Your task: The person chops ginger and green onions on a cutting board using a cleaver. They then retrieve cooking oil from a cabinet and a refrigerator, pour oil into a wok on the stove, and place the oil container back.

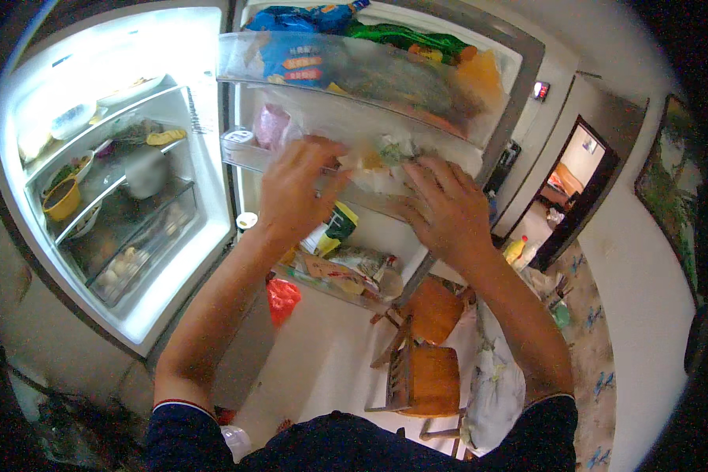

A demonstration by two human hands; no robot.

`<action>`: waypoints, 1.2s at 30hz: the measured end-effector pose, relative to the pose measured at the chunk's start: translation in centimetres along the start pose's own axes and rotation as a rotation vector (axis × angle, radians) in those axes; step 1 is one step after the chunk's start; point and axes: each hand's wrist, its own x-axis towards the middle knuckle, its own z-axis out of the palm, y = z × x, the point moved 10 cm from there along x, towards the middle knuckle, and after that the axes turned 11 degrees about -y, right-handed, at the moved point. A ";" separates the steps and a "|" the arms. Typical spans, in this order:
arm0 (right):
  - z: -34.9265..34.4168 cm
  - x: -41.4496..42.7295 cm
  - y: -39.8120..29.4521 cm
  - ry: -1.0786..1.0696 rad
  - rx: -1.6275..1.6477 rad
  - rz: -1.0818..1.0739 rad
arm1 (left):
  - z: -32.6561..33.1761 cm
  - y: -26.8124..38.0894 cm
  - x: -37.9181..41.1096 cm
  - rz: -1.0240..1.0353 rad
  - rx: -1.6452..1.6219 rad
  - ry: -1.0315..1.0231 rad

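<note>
Both of my hands are raised at the middle shelf (354,187) of an open refrigerator door. My left hand (298,192) is over the shelf's left half with its fingers curled; a small dark reddish thing shows by the fingertips, too blurred to tell if it is held. My right hand (451,203) bends over the right part of the shelf, its fingertips at a clear plastic bag (383,156) with pale, yellowish and green contents. Whether those fingers grip the bag is not clear. A pink bag (271,125) and a white lidded tub (238,141) stand left of my left hand.
Packets fill the upper door shelf (401,103) and lower door shelf (330,280). Left, the lit fridge compartment holds a yellow cup (62,200), a metal pot (146,172) and a drawer of eggs (121,268). Wooden chairs (430,377) and a patterned table (584,354) stand below right.
</note>
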 end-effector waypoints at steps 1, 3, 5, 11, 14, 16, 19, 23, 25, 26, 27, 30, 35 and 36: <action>0.9 0.4 1.0 -0.026 -0.038 0.021 | 0.8 2.3 0.4 0.086 0.011 -0.026; 2.3 0.2 2.7 -0.038 -0.038 0.087 | 2.3 3.0 1.1 0.152 0.091 -0.086; 3.0 -0.5 4.3 -0.008 0.037 0.179 | 3.4 2.5 1.8 0.158 0.113 -0.137; 3.3 -2.5 10.7 0.117 0.330 0.540 | 4.6 -2.0 3.3 -0.154 -0.113 -0.185; 4.1 -3.2 11.6 0.122 0.413 0.577 | 5.6 -4.6 3.0 -0.369 -0.575 -0.113; 5.3 -3.6 12.5 0.069 0.495 0.638 | 7.0 -5.6 2.6 -0.423 -0.691 -0.106; 6.0 -3.4 12.1 0.018 0.603 0.585 | 7.4 -5.7 2.7 -0.409 -0.624 -0.127; 3.6 -2.2 9.1 0.129 0.445 0.448 | 8.1 -5.8 2.3 -0.549 -0.727 -0.142; 2.9 -0.7 7.2 0.100 0.335 0.363 | 7.8 -5.4 2.3 -0.568 -0.703 -0.169; 2.8 -0.2 6.5 0.086 0.281 0.320 | 7.5 -4.9 2.2 -0.549 -0.651 -0.194; 3.1 -0.2 7.0 0.078 0.246 0.326 | 7.6 -4.3 2.4 -0.526 -0.609 -0.222; 4.1 -0.4 9.0 0.090 0.189 0.400 | 8.7 -4.2 2.7 -0.424 -0.839 -0.307; 3.6 -2.1 11.7 0.130 0.129 0.642 | 8.3 -4.5 1.1 -0.386 -0.710 -0.273; 4.1 -2.1 11.7 0.107 0.173 0.664 | 8.2 -4.4 0.8 -0.380 -0.690 -0.265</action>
